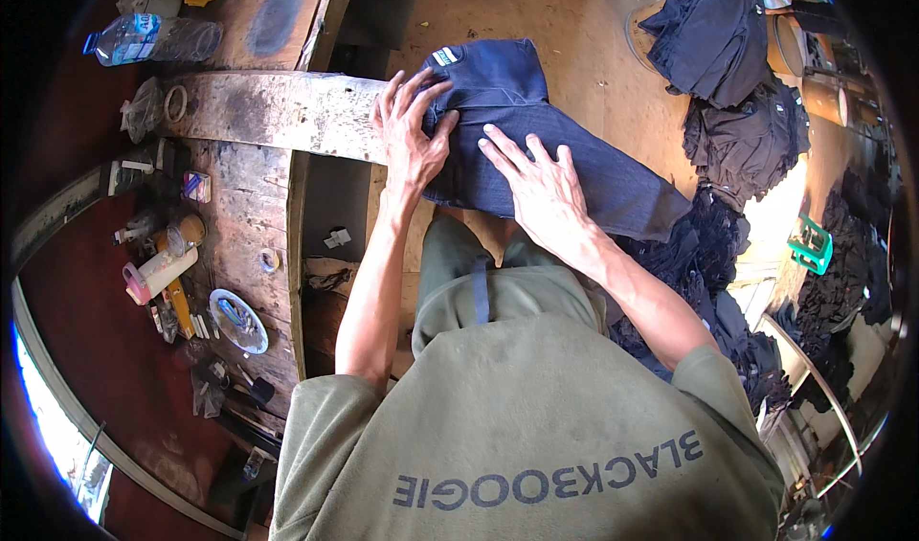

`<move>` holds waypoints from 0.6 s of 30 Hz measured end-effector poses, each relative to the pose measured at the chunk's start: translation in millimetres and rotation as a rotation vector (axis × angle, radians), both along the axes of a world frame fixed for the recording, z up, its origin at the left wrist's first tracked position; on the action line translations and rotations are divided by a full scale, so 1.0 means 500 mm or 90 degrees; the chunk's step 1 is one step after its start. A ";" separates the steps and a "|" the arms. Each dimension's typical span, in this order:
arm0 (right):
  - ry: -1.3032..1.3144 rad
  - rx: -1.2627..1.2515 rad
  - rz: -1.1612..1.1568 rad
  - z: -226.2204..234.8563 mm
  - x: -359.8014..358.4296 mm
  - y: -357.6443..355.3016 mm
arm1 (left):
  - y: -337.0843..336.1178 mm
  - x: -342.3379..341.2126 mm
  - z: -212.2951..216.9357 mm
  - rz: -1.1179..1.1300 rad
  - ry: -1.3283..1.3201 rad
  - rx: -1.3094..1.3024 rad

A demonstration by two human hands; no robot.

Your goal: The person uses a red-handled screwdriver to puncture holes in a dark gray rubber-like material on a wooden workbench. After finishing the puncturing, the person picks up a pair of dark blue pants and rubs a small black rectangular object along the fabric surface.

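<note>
A pair of dark blue denim trousers (584, 172) lies over the end of a pale, worn wooden board (278, 110), with a small white label (444, 56) near its far edge. My left hand (414, 139) rests where the board meets the denim, fingers spread and bent, fingertips toward the fabric's left edge. Flat on the middle of the denim lies my right hand (546, 187), its fingers apart. One part of the garment slants down to the right, toward a dark heap of cloth. The board's end is hidden by the denim.
On the left stands a wooden workbench (239, 187) with a plastic bottle (153, 39), a blue-rimmed bowl (238, 322) and a white-and-pink bottle (159, 277). Piled dark garments (713, 38) lie on the right, near a green plastic object (811, 244).
</note>
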State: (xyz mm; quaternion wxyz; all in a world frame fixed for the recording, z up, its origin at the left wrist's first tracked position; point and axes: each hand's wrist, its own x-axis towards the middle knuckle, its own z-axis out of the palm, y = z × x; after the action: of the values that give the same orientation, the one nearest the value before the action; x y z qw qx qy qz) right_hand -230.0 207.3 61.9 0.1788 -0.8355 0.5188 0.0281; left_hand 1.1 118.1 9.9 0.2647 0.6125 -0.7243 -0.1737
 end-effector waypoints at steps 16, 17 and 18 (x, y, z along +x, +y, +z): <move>-0.427 -0.124 0.048 -0.002 -0.009 -0.043 | -0.145 -0.004 -0.021 -0.265 0.088 0.086; -0.441 -0.113 -0.064 -0.010 -0.004 -0.061 | -0.143 -0.005 -0.025 -0.264 0.094 0.028; -0.386 -0.136 -0.076 -0.015 -0.004 -0.082 | -0.138 -0.004 -0.029 -0.265 0.103 0.009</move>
State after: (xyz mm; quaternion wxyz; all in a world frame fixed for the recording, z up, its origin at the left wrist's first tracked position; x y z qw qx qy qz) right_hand -232.2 166.4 54.7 0.2378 -0.7878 0.4903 -0.2871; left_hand -1.2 49.3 -4.5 0.2758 0.4355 -0.8104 -0.2786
